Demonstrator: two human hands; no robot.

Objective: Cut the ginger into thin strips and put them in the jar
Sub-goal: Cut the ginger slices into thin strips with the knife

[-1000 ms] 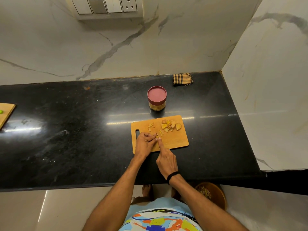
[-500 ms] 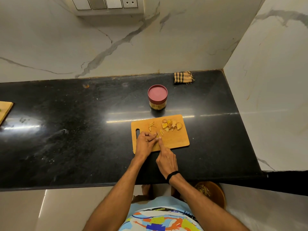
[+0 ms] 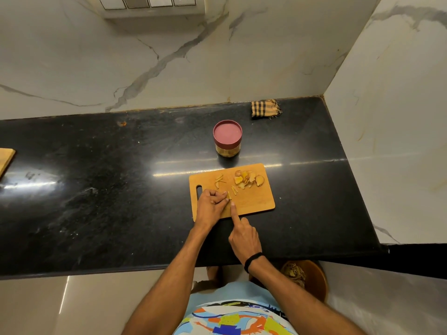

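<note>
A wooden cutting board (image 3: 256, 201) lies on the black counter. A pile of ginger slices (image 3: 249, 180) sits at its far side, with a few thin ginger strips (image 3: 220, 181) to the left of them. My left hand (image 3: 211, 206) has its fingers curled and pinches a small ginger piece (image 3: 228, 195) against the board. My right hand (image 3: 244, 234) grips what looks like a small knife, mostly hidden in the fist. Its index finger stretches forward, right beside the ginger piece. A jar (image 3: 227, 139) with a dark red lid on stands just behind the board.
A checked cloth (image 3: 265, 108) lies at the back wall. The corner of another wooden board (image 3: 6, 159) shows at the left edge. A marble wall closes off the counter on the right. A brown bowl-shaped bin (image 3: 312, 279) stands on the floor below the counter edge.
Both hands stay at the board's near left part with only slight movement at the ginger piece. The view has shifted a little.
</note>
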